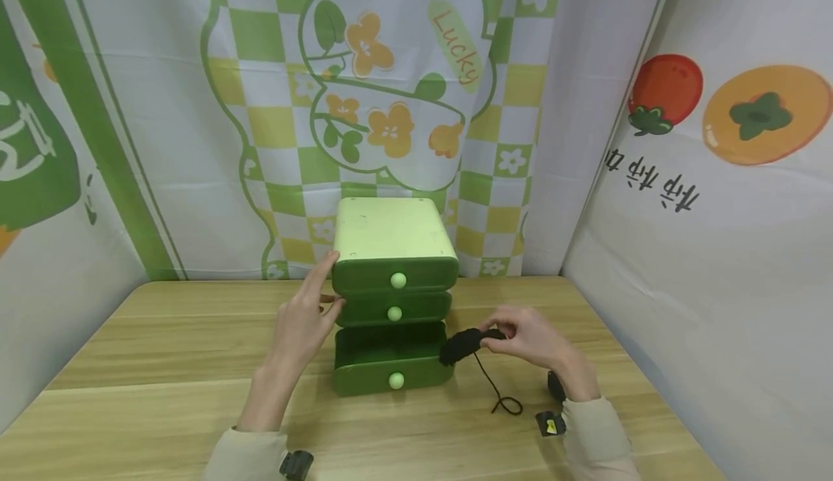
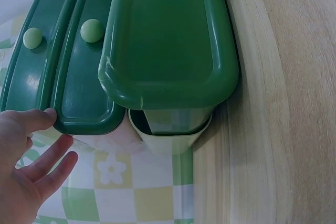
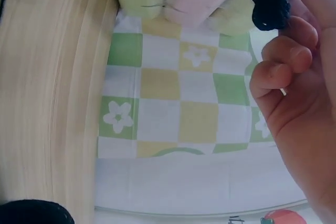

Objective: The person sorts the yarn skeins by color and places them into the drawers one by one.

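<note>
A small drawer cabinet point(image 1: 393, 228) with a pale green top stands on the table, its green drawers stacked one above another. The bottom drawer point(image 1: 393, 378) is pulled out, and its inside looks dark. My left hand point(image 1: 302, 315) touches the cabinet's left side, with the thumb at the corner of the middle drawer point(image 2: 89, 87). My right hand point(image 1: 527, 336) pinches a bundle of black yarn point(image 1: 460, 346) at the right edge of the bottom drawer. From the bundle a loose strand point(image 1: 484, 372) hangs down and ends in a loop on the table.
The wooden table point(image 1: 163, 394) has a patterned cloth point(image 1: 384, 90) behind it and printed panels at both sides. A dark rounded object point(image 1: 555, 385) lies partly hidden beside my right wrist. Black devices point(image 1: 550, 424) are strapped at both wrists.
</note>
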Demonstrator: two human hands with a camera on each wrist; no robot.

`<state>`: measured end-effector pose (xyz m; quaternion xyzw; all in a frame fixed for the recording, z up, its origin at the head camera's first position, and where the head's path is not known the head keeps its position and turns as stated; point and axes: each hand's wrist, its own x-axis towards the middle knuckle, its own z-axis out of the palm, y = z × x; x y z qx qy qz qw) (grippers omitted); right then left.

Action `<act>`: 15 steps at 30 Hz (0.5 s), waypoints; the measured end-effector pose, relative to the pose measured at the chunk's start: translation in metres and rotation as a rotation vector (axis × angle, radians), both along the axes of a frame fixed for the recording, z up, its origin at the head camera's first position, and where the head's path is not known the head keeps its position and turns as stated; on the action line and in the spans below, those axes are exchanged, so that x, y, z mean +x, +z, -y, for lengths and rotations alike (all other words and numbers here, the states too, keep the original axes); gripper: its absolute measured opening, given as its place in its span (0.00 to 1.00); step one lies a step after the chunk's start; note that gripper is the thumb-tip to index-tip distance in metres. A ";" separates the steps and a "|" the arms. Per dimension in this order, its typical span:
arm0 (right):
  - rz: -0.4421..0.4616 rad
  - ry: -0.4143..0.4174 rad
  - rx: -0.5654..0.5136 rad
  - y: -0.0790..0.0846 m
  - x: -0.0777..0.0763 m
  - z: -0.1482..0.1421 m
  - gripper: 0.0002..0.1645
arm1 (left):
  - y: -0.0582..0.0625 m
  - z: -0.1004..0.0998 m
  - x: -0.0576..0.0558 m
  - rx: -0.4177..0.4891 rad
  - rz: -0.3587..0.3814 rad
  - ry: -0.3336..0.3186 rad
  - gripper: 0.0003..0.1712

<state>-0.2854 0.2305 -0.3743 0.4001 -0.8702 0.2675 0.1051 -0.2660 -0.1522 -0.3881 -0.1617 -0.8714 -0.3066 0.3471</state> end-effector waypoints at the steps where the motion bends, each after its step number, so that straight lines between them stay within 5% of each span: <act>1: -0.029 0.011 -0.012 0.000 0.000 0.001 0.08 | 0.000 0.000 0.000 0.002 0.002 0.000 0.51; 7: -0.209 0.079 -0.078 0.002 -0.003 0.010 0.11 | 0.000 0.001 -0.001 0.004 0.013 0.002 0.52; 15: -0.279 0.132 -0.126 0.014 -0.002 0.026 0.11 | 0.000 0.000 -0.001 0.000 0.007 0.003 0.52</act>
